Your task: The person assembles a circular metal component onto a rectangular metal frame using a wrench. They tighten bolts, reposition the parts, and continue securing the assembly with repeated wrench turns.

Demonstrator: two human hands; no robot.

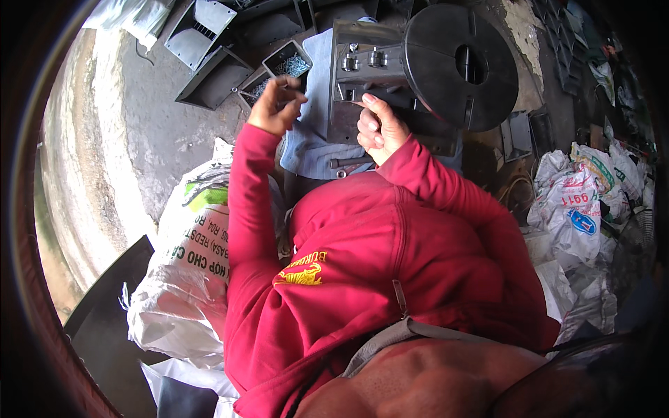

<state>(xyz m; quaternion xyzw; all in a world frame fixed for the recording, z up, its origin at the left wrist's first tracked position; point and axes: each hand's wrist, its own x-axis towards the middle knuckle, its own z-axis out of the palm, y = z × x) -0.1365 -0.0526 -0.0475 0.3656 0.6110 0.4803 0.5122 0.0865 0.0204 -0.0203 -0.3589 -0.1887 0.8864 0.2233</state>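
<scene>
My left hand [277, 110] hovers beside two small bins of screws, its fingers bent and apart, slightly blurred; nothing shows in it. Bright screws fill the dark bin [290, 64], and the other screw bin [256, 90] is partly covered by that hand. My right hand [382, 130] is closed at the near edge of a dark metal housing [345, 124], thumb stretched along the top; what its curled fingers hold is hidden. On the housing sit shiny metal fittings [375, 58] and a large black slotted disc [446, 90]. Blue cloth [306, 152] lies under it.
Open dark metal boxes [216, 76] stand on the concrete floor at the far left. A dark tool [350, 162] lies on the cloth near my body. White sacks lie at my left [185, 279] and right [571, 202]. More dark metal parts [517, 136] are beyond the disc.
</scene>
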